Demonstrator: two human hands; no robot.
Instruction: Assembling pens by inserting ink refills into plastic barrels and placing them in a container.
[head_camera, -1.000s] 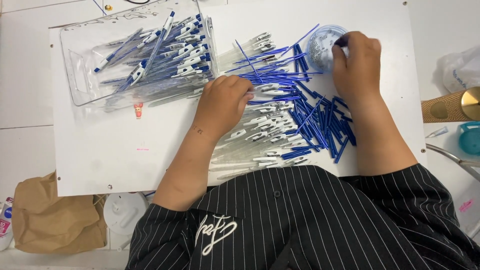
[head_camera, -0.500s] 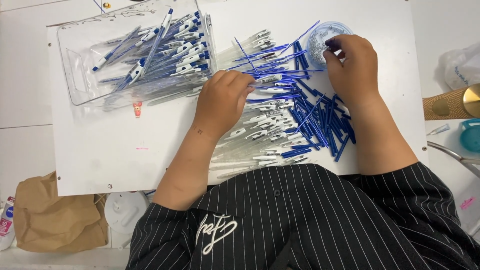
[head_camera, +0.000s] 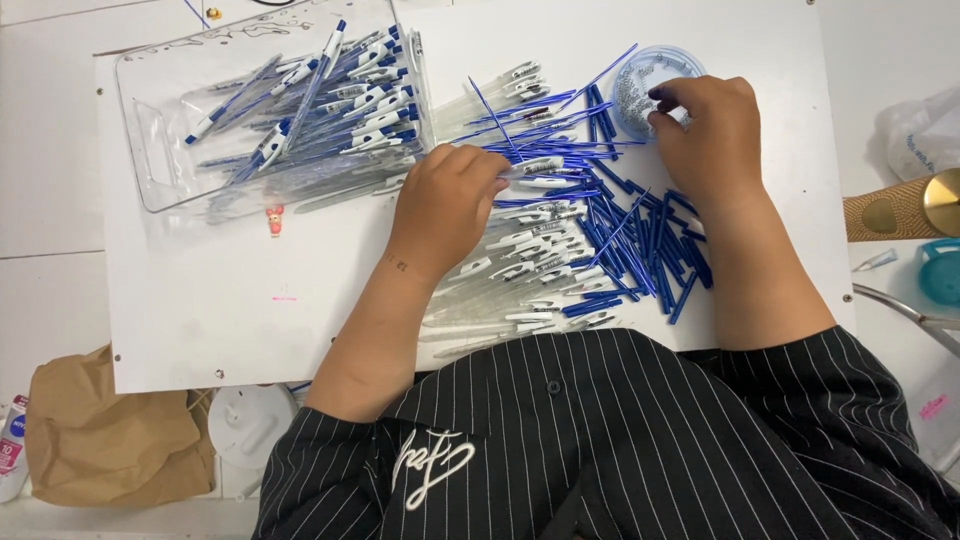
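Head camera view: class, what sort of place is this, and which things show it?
Probably a small hand-assembly workstation for pens. A white board carries a loose pile of pen parts, a clear tray holds finished pens, and the right hand reaches into a small round tub while the left hand rests on the pile.

The left hand covers whatever its fingertips pinch among the loose pen parts. The right hand hides part of the round blue tub; its tiny contents are too small to identify. Right of the tub, a teal container is cut off by the picture's edge.
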